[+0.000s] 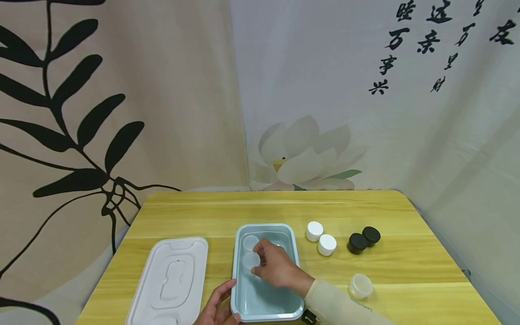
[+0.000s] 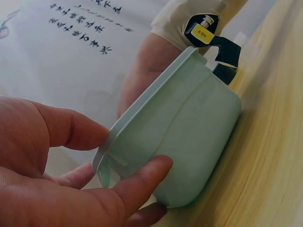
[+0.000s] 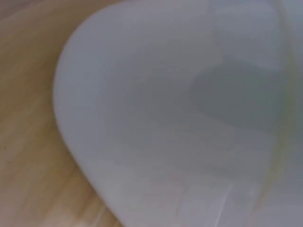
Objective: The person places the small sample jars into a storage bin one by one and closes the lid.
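A pale blue-green rectangular tub (image 1: 266,311) stands on the table. My right hand (image 1: 278,266) reaches inside it and pinches a small round translucent jar (image 1: 251,260) between thumb and fingers. A second translucent jar (image 1: 250,243) sits just behind, in the tub's far left part. At the near left corner, my left hand (image 1: 219,304) holds the tub by its rim and side. The left wrist view shows that hand's fingers (image 2: 142,182) against the outer wall of the tub (image 2: 189,137). Only the blurred tub wall (image 3: 142,94) fills the right wrist view; the right fingers do not show there.
A white lid (image 1: 168,280) lies left of the tub. To the right are two white caps (image 1: 321,238), two black caps (image 1: 364,239) and another translucent jar (image 1: 360,286) near the right forearm. Printed curtains hang behind the wooden table (image 1: 406,289).
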Demonstrator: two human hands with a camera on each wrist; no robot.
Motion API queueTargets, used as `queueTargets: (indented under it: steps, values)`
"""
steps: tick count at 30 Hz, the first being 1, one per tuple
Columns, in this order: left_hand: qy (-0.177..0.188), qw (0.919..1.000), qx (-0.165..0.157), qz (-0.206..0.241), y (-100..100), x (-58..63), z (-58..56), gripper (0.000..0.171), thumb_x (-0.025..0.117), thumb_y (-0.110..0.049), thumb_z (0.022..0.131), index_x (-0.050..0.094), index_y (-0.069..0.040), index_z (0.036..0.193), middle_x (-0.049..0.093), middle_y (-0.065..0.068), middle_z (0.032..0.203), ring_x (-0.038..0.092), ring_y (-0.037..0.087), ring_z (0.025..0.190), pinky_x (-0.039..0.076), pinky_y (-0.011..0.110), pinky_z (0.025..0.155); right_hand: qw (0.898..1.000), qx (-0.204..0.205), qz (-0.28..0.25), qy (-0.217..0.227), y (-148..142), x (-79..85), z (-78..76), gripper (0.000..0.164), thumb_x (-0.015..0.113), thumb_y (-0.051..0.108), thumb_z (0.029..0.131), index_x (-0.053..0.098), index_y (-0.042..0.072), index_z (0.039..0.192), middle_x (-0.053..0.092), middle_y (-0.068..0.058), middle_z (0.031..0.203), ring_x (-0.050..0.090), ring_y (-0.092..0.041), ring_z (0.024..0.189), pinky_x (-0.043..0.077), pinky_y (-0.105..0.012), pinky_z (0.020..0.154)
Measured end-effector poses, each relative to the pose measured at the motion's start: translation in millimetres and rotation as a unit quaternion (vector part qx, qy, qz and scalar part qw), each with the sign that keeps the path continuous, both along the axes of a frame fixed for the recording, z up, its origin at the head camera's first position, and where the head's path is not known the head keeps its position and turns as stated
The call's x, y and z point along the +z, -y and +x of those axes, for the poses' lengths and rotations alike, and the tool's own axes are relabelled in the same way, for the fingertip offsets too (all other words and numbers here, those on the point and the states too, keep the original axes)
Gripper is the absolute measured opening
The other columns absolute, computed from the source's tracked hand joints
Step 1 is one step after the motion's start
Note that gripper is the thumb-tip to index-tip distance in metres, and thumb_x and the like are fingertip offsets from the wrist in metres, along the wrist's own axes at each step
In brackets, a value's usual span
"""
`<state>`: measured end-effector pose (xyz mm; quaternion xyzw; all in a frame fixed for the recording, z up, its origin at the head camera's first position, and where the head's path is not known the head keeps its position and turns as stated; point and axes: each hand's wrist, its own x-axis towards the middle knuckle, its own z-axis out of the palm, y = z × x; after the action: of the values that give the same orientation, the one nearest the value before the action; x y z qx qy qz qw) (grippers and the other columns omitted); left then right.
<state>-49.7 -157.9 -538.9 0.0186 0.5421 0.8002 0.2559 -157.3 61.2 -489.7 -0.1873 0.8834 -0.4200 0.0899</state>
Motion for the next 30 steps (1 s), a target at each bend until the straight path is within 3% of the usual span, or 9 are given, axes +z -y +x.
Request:
queueTargets:
  steps: [5,13,24,27,30]
  values:
    - [-0.009,1.0000,-0.001,0.004,-1,-0.5,0.5,0.083,0.065,-0.013,0.100,0.014,-0.006,0.165,-0.012,0.034,0.169,0.060,0.022,0.131,0.059,0.045,0.099,1.000,-0.009,-0.002,0.005,-1,2.3,0.5,0.045,0.088,0.012,0.083,0.061,0.005,0.119,0.069,-0.005,0.099,0.066,-0.019,0.090,0.054,-0.030,0.079]
    - [-0.017,0.9998,0.007,0.003,-3,-0.4,1.5,0.085,0.065,-0.012,0.100,0.012,-0.003,0.165,-0.010,0.034,0.169,0.060,0.022,0.131,0.059,0.045,0.099,0.999,-0.024,-0.026,0.016,-5,15.9,-0.7,0.047,0.084,0.012,0.088,0.062,-0.002,0.127,0.070,-0.012,0.108,0.068,-0.024,0.100,0.058,-0.037,0.087]
    - [-0.022,0.9994,0.023,-0.010,-3,-4.4,2.5,0.074,0.069,-0.014,0.097,0.033,-0.022,0.161,-0.005,0.032,0.170,0.058,0.020,0.133,0.058,0.046,0.100,0.994,-0.038,-0.096,0.037,-28,37.3,-7.1,0.047,0.079,0.016,0.093,0.062,-0.003,0.133,0.070,-0.018,0.120,0.069,-0.026,0.108,0.059,-0.039,0.091]
    - [-0.021,0.9992,0.030,-0.015,-4,-5.9,2.7,0.077,0.070,-0.014,0.096,0.032,-0.019,0.162,-0.004,0.032,0.170,0.057,0.019,0.133,0.058,0.045,0.100,0.989,-0.050,-0.133,0.051,-40,43.7,-5.9,0.048,0.079,0.017,0.094,0.062,-0.003,0.135,0.069,-0.019,0.123,0.069,-0.025,0.109,0.059,-0.036,0.091]
    - [-0.024,0.9990,0.033,-0.019,-4,-6.7,2.8,0.083,0.069,-0.013,0.096,0.023,-0.010,0.165,-0.002,0.032,0.170,0.056,0.018,0.135,0.058,0.045,0.100,0.981,-0.068,-0.169,0.069,-53,51.8,-1.7,0.048,0.078,0.016,0.094,0.062,-0.002,0.136,0.068,-0.018,0.126,0.069,-0.025,0.111,0.060,-0.033,0.090]
